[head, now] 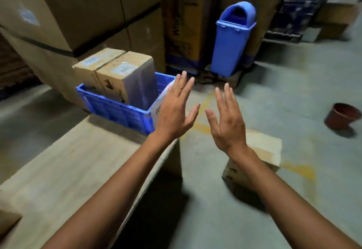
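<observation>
Both my hands are raised in front of me with straight, spread fingers, and neither holds anything. My left hand (176,109) hovers at the right end of a blue plastic crate (117,109) that sits on a pale wooden table (68,166). Two cardboard boxes (117,72) stand upright in the crate, and a white packet (158,103) leans at its right end, partly hidden behind my left hand. My right hand (227,119) is held over the floor, above a cardboard box (264,148) that lies there.
Large stacked cartons (78,9) rise behind the table. A blue swing-lid bin (233,39) stands against tall boxes at the back. A brown pot (342,115) sits on the grey concrete floor at the right, which has yellow paint marks (299,170).
</observation>
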Available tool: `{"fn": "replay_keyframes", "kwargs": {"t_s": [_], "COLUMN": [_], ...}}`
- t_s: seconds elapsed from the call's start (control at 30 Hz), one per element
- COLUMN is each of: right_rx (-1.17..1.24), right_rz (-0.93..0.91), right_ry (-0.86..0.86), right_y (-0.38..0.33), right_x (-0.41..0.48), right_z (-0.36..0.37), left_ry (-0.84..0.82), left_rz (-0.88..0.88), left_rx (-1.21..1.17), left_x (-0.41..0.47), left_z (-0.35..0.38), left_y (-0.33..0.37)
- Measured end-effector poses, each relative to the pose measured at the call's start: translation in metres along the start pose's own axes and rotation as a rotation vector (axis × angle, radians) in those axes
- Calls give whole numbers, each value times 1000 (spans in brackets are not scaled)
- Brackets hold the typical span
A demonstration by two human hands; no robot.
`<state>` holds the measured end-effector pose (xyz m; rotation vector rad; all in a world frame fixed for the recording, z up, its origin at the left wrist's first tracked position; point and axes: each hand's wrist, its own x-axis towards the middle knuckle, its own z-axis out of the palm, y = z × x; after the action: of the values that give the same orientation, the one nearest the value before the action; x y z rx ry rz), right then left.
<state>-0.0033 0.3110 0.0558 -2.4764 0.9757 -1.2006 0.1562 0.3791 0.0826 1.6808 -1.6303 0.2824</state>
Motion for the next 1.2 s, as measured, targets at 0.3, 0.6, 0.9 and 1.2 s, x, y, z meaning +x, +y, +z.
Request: {"fn": "replay_keyframes", "kwargs": {"t_s": [0.3, 0.6, 0.9, 1.2], "right_rx": [173, 849, 829, 806], "right_rz": [579, 1303, 1580, 1695], "right_ry": [19, 294, 370, 190], "right_y": [161, 316, 417, 554], "right_x": [-24, -31, -61, -77], "right_z": [-53, -50, -34, 25], "left_ry": [-204, -440, -608, -679], "left_rz": [-451, -1162, -1278, -1333], "left_rx": [-595, -1124, -968, -824], "left_x": [62, 111, 119, 89], "left_z": [156, 338, 466, 613], "left_y": [37, -22, -28, -41]}}
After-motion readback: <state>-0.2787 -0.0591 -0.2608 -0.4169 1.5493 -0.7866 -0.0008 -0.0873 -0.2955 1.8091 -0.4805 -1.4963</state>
